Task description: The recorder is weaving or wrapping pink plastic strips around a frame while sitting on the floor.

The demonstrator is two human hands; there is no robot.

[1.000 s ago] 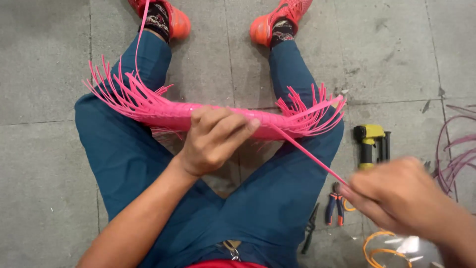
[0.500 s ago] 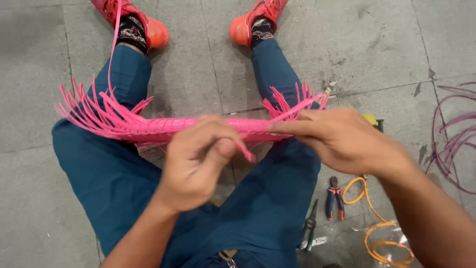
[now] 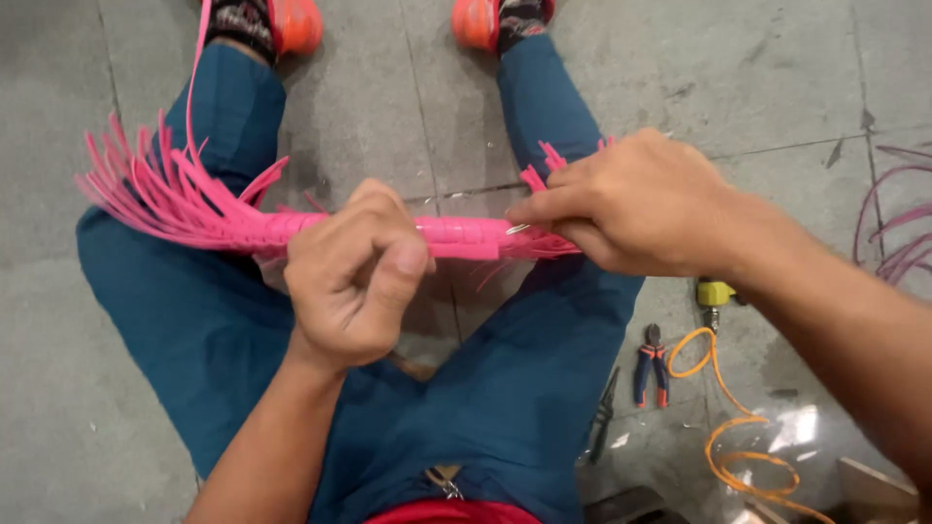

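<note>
While the long pink woven plastic-strip band (image 3: 456, 236) is lying across the lap, the left hand (image 3: 354, 277) and right hand (image 3: 631, 204) are pinching it tight, probably weaving; next, a careful strip tuck.

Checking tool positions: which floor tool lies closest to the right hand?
The yellow tool, just under the right hand's wrist; the red-and-blue pliers lie further down.
</note>
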